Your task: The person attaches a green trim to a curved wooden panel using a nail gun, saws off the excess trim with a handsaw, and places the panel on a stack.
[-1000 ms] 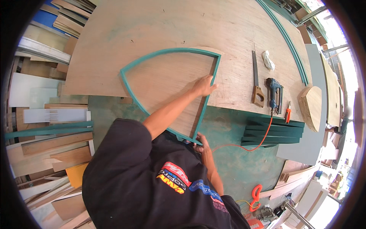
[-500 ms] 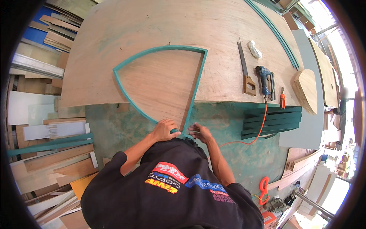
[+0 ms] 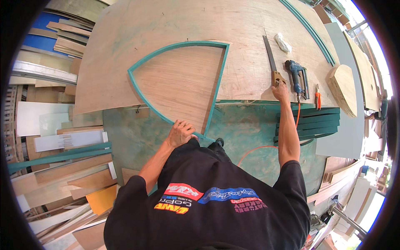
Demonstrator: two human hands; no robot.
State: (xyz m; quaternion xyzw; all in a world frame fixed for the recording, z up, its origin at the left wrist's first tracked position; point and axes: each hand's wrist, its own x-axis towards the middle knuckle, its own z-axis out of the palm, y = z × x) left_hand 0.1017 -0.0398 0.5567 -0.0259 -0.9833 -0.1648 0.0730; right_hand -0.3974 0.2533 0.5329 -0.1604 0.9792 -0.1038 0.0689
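A teal fan-shaped frame (image 3: pixel 141 89) lies on a big plywood sheet (image 3: pixel 175 25), with a plywood panel inside it. My left hand (image 3: pixel 180 132) rests with bent fingers on the frame's near pointed corner, at the sheet's front edge. My right arm stretches far right, and my right hand (image 3: pixel 280 89) touches the near end of the wooden handle of a handsaw (image 3: pixel 271 62) lying on the sheet. I cannot make out whether the fingers close round that handle. My black shirt hides the floor just below me.
Right of the saw lie a blue nail gun (image 3: pixel 296 75) with an orange hose (image 3: pixel 254 150), orange pliers (image 3: pixel 317 96), a rounded wooden piece (image 3: pixel 342 88) and stacked teal strips (image 3: pixel 310 123). Offcut boards (image 3: pixel 54 183) pile up on the left.
My right hand has left the frame's near corner and swung out right to the saw handle. My left hand has stayed on the corner.
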